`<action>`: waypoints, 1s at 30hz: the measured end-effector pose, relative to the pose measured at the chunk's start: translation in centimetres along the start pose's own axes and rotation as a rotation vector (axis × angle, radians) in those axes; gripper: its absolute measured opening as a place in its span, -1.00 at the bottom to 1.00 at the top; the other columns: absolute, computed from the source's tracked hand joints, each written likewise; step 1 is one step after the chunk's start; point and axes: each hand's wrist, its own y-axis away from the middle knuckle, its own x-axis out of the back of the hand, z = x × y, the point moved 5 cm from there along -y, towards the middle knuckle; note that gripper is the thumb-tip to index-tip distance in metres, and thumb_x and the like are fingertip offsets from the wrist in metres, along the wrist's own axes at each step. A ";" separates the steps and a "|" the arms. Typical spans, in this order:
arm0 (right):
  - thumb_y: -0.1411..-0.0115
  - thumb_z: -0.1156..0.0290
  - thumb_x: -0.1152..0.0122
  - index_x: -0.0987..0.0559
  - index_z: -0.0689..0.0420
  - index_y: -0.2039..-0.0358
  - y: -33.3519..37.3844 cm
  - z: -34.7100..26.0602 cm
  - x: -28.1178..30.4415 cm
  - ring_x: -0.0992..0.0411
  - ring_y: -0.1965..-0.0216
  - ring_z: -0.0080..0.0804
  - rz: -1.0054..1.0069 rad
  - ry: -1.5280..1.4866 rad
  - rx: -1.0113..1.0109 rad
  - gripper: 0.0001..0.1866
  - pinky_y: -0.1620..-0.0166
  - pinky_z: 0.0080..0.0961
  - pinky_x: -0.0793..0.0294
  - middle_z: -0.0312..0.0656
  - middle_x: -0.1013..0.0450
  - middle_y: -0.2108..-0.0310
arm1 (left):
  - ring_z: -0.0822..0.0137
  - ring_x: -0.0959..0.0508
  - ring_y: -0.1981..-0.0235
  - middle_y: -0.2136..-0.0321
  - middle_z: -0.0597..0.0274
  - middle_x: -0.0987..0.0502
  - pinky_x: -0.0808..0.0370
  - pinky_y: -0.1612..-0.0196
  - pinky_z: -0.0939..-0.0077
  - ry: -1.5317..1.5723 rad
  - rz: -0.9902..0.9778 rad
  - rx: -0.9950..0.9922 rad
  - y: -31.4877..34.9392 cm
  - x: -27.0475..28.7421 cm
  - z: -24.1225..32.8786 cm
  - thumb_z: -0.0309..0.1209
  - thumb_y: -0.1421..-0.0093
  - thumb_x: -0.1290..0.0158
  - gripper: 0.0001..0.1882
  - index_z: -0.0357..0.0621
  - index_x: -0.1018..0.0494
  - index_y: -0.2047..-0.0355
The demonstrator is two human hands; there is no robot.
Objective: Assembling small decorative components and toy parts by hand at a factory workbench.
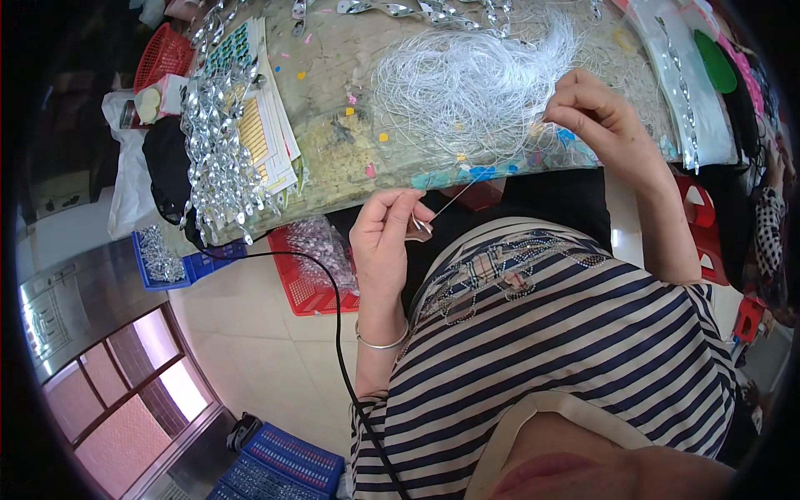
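Observation:
My left hand [385,237] is closed in a pinch just below the table's near edge, on a small shiny silver twisted strip [419,229]. A fine pale thread [458,197] rises from it to the right, in line with my other fingertips. Over the right side of the table, my right hand [607,125] is closed, thumb against fingers, apparently on the far end of this thread, which is too fine to follow all the way. Beside those fingertips lies a loose tangled heap of white thread [467,87].
Strings of silver twisted strips [218,150] hang over the table's left edge beside stacked cards [271,137]. Below are a red basket [304,292] and a blue tray [162,279] with silver pieces. A black cable [340,333] passes left of my arm. A red stool [704,233] stands right.

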 end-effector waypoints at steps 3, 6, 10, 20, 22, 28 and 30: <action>-0.19 0.49 -0.09 -0.51 0.22 0.40 -0.4 -2.0 -1.0 -0.31 0.30 -0.54 -0.011 -0.115 0.085 -0.91 0.21 -0.64 -0.27 -0.28 -0.31 0.38 | 0.53 -0.52 0.44 0.43 0.20 -0.57 -0.44 0.33 0.72 -0.072 -0.005 -0.063 -0.2 -0.5 0.4 -0.49 -0.24 0.02 -0.86 -0.31 -0.49 0.28; -0.18 0.52 -0.09 -0.50 0.22 0.38 -0.9 -4.1 -3.0 -0.31 0.30 -0.52 -0.068 -0.105 0.170 -0.94 0.21 -0.63 -0.28 -0.27 -0.32 0.37 | 0.49 -0.54 0.34 0.39 0.19 -0.59 -0.44 0.23 0.69 -0.187 -0.014 -0.277 -1.1 -1.2 1.8 -0.52 -0.22 0.00 -0.86 -0.33 -0.51 0.28; -0.15 0.51 -0.11 -0.50 0.21 0.38 -1.6 -6.1 -5.2 -0.35 0.31 -0.41 -0.100 -0.089 0.214 -0.95 0.23 -0.59 -0.33 -0.20 -0.32 0.35 | 0.43 -0.56 0.34 0.37 0.15 -0.58 -0.47 0.21 0.60 -0.147 -0.028 -0.316 -1.0 -3.2 4.4 -0.51 -0.22 0.01 -0.84 -0.36 -0.50 0.27; -0.14 0.49 -0.16 -0.49 0.20 0.37 -2.9 -6.3 -5.9 -0.35 0.35 -0.45 -0.044 -0.120 0.271 -0.93 0.28 -0.59 -0.34 -0.25 -0.33 0.35 | 0.47 -0.53 0.49 0.49 0.16 -0.56 -0.49 0.36 0.66 0.056 -0.161 -0.143 -0.6 -3.8 4.0 -0.51 -0.20 -0.02 -0.85 -0.37 -0.51 0.30; -0.15 0.49 -0.15 -0.49 0.20 0.37 -3.0 -5.6 -5.7 -0.33 0.35 -0.51 -0.040 -0.166 0.234 -0.94 0.27 -0.62 -0.32 -0.28 -0.32 0.35 | 0.47 -0.53 0.49 0.49 0.16 -0.56 -0.48 0.37 0.66 0.055 -0.172 -0.138 -0.7 -3.7 3.8 -0.51 -0.21 -0.02 -0.85 -0.37 -0.51 0.30; -0.21 0.48 -0.11 -0.49 0.21 0.37 -3.0 -4.5 -6.3 -0.29 0.32 -0.66 -0.086 -0.485 0.019 -0.92 0.24 -0.68 -0.30 -0.35 -0.32 0.36 | 0.46 -0.53 0.47 0.49 0.16 -0.55 -0.48 0.34 0.64 0.113 -0.200 -0.081 -0.5 -3.8 2.8 -0.50 -0.22 -0.01 -0.84 -0.38 -0.51 0.30; -0.21 0.48 -0.10 -0.49 0.21 0.37 -3.0 -4.5 -6.6 -0.29 0.32 -0.68 -0.098 -0.551 -0.012 -0.92 0.23 -0.69 -0.29 -0.36 -0.32 0.36 | 0.46 -0.53 0.47 0.48 0.16 -0.56 -0.48 0.33 0.64 0.131 -0.209 -0.072 -0.5 -3.9 2.7 -0.50 -0.22 -0.01 -0.84 -0.39 -0.51 0.30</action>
